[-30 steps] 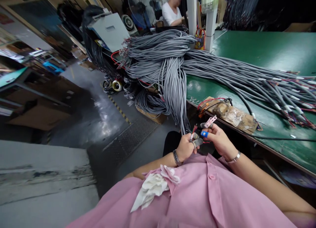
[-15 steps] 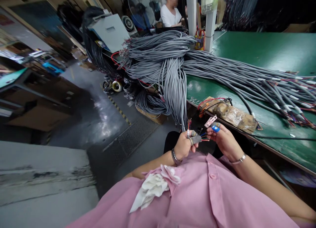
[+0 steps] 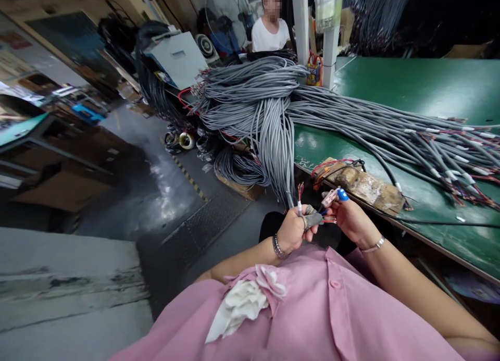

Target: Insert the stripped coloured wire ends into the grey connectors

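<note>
My left hand (image 3: 299,226), with covered fingertips, is closed round a grey cable whose thin coloured wires (image 3: 330,220) stick out to the right. Another bare cable end (image 3: 300,192) points up beside its thumb. Close on the right, my right hand (image 3: 349,215) has a blue wrap on the thumb and holds a small pink tool (image 3: 330,197) at the wire ends. Its other fingertips are partly hidden. A thick bundle of grey cables (image 3: 273,137) hangs over the table edge just beyond my left hand.
More grey cables (image 3: 351,111) lie along the green table (image 3: 410,79). A wrapped wooden block (image 3: 367,186) sits near its front edge. Behind the bundle is a person (image 3: 270,33) in white. A cable coil (image 3: 238,168) rests on a box below, left of the table.
My right thumb has moved up and over the pink tool, which now sits a little lower and nearer my left hand. My left hand keeps its hold.
</note>
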